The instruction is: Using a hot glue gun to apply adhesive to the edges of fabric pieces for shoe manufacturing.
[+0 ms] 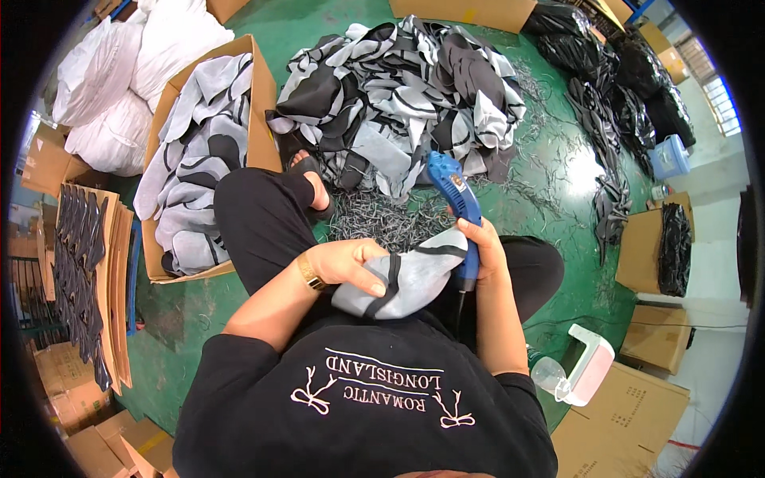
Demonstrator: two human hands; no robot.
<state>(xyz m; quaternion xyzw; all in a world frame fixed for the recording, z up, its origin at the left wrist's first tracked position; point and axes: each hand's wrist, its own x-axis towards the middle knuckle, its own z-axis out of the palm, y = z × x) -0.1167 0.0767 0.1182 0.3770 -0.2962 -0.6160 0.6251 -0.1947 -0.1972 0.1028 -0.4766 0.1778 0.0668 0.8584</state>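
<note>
My left hand (343,264), with a gold watch at the wrist, grips a curved grey fabric piece (422,275) with black bands. The piece lies across my lap, its far right end reaching my other hand. My right hand (486,248) is wrapped around the body of a blue corded handheld power tool (456,190). Its rounded head points away from me, and a dark cord leaves its near end. The tool's working edge is not visible. Whether my right fingers also pinch the fabric's end, I cannot tell.
A large heap of grey and black pieces (398,95) lies ahead, with thin dark trimmings (382,219) before it. To the left stands a cardboard box (263,119) of similar pieces. White sacks (103,72), black bags (570,44) and a white-pink appliance (590,370) surround me.
</note>
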